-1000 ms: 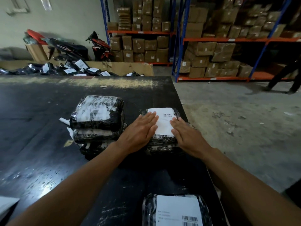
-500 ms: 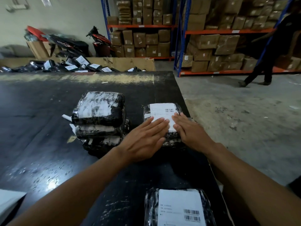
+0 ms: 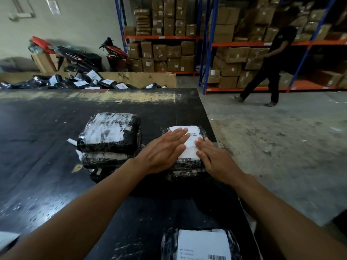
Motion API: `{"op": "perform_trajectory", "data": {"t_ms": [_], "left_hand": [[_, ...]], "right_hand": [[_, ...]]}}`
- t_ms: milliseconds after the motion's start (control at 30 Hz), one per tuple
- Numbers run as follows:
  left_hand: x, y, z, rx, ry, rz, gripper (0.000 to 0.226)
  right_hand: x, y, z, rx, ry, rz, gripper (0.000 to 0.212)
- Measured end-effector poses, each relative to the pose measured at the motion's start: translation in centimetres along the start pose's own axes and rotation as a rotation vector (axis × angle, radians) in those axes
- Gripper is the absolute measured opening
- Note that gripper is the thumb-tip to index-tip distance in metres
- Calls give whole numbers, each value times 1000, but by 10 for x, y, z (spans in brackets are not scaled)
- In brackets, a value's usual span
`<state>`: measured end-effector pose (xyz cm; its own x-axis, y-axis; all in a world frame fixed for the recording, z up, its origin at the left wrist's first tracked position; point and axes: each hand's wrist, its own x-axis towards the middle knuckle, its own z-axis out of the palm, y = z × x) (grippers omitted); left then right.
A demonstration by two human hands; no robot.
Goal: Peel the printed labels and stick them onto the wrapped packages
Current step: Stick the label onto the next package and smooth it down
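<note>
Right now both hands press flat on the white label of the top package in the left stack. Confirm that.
Not quite: the stack is wrong. The head view shows the left hand and right hand pressing flat on the white label of the top package in the right stack, by the right edge of the table.

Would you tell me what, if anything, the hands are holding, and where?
Nothing is gripped; the left hand and right hand press flat on the label.
</note>
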<state>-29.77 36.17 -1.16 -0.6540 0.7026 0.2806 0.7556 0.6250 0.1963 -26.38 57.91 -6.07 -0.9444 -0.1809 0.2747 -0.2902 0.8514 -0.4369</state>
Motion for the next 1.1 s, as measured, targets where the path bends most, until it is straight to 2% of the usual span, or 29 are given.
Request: {"op": "perform_trajectory", "data": {"t_ms": [133,233,433,567,633,733,800,900,1033,1100], "left_hand": [[15,-16,2,-42,-216,-107,52],[-8,-24,-3,6,-253,-86,52],[-17,-10,-1,73,-85,-111,63],[-33,-16,2,20,-128,-82,72],[-51,-26,1,6,-29,-109,74],[-65,-25,-6,31,190,-136,56],[-51,-19,-11,-15,266,-135,51],[-1,-13,-14,-104,134,-185,53],[36,-33,-3,-27,-138,-261,49],[32,-40,-8,63,-149,-291,45]], "right_hand": [[-1,2,-3,-13,-27,0,47],[-1,2,-4,-13,-30,-29,46],[0,-2,-5,1,-37,-36,45],[0,0,-3,28,-33,-40,46],[0,0,-2,42,-21,-44,47],[0,0,1,41,0,-30,44],[1,-2,2,33,-3,-16,45],[2,-4,2,23,-6,-1,45],[1,-3,1,52,-11,7,45],[1,-3,1,63,-26,6,46]]}}
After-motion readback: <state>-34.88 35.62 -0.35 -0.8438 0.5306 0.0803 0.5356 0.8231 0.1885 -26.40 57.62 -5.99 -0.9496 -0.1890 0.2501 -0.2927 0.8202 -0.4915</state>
